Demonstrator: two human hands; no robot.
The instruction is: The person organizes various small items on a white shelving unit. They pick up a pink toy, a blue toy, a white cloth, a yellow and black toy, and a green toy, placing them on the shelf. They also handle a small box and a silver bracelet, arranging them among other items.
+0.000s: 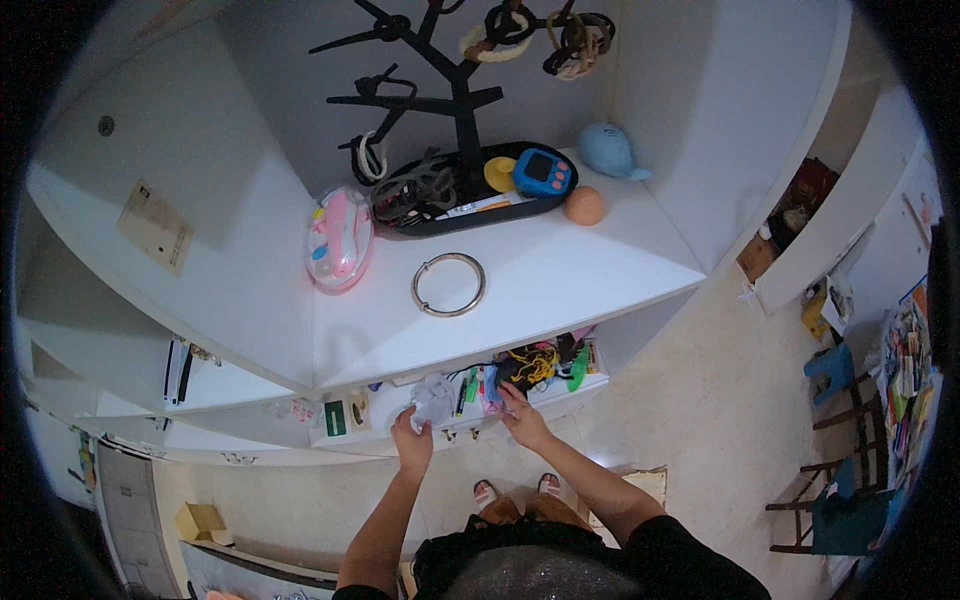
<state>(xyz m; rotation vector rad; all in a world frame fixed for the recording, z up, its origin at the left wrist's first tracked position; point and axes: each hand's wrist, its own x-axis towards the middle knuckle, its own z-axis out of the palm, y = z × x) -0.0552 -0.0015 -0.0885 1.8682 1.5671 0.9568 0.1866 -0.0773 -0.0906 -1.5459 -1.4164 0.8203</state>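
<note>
My left hand (pixel 411 443) is at the front of the lower white shelf (pixel 377 416), thumb and fingers apart. It touches or nearly touches the edge of a crumpled, whitish see-through plastic bag (pixel 433 397). Farther right, my right hand (pixel 525 422) reaches into the shelf's clutter with fingers stretched out. Its fingertips lie against a light blue item (pixel 490 382) and a dark bundle with yellow cord (pixel 535 365); I cannot make out a grip. Between the hands lie green and black pen-like sticks (pixel 466 390). A bright green object (pixel 579 368) sits right of the bundle.
Above, a shelf holds a silver bangle (pixel 449 313), a pink case (pixel 340 240), a black tree-shaped stand (pixel 465 120) with hair ties, a blue gadget (pixel 543 173), a ball (pixel 585 206) and a blue whale-like figure (pixel 608 150). Its front edge overhangs the lower shelf. Chairs (pixel 845 515) stand right.
</note>
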